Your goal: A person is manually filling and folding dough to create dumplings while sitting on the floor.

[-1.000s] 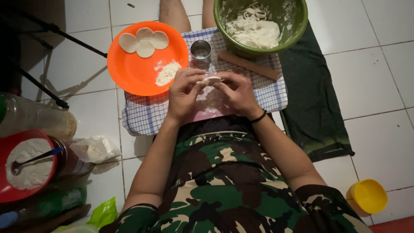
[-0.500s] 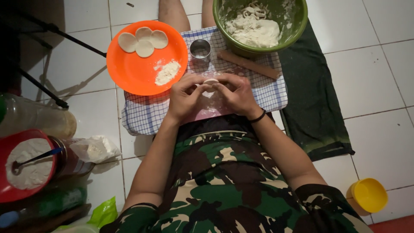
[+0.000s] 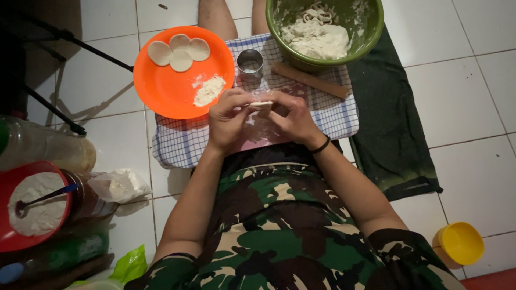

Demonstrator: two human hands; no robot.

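A small, pale, soft piece of flattened dough sits pinched between the fingertips of the left hand and the right hand, both closed on it above a blue-and-white checked cloth spread on the white tiled floor. Just beyond stands a small shiny metal cup and a smooth wooden rolling stick. A round glossy orange plastic plate carries three flat dough discs and loose flour; a green bowl holds lumpy dough
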